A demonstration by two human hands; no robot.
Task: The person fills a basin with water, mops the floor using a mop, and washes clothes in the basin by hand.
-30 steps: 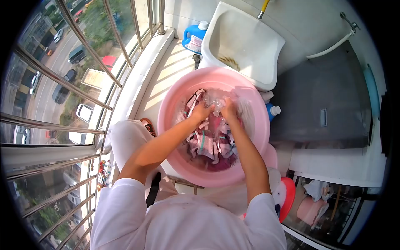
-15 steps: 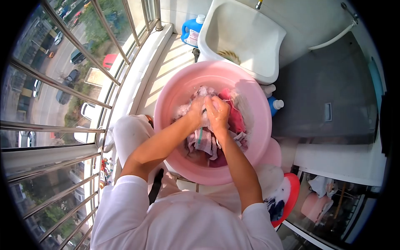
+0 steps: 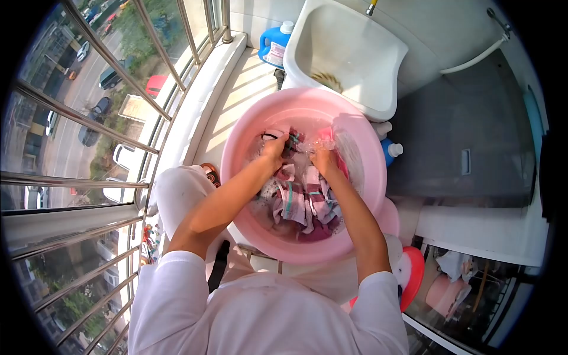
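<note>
Cloth (image 3: 290, 200), wet and patterned in pale pink and dark red with a green stripe, lies bunched in a round pink tub (image 3: 231, 155), partly under cloudy water (image 3: 305, 122) with bubbles on it. The step in hand looks like working the fabric by hand in the water, with both arms reaching over the near rim

The left hand (image 3: 273, 149) is closed round a dark, bunched part of the fabric at the far left of the heap, thumb towards the middle. The right hand (image 3: 322, 158) is curled just beside it, a gap between the two, with water splashing over its fingertips; whether it grips fabric or only presses through the water, I cannot tell. A brighter pink piece (image 3: 326, 134) shows just beyond that hand, towards the white sink (image 3: 355, 59)

As I judge it, the next move calls for a sure hold on both sides, since soaked fabric is heavy and slippery, and for keeping the rubbing low inside the rim. The main heap lies nearer the body than either grip, below and between the forearms, its striped folds apart from the fingers; only the far edge of the heap meets the left hand
</note>
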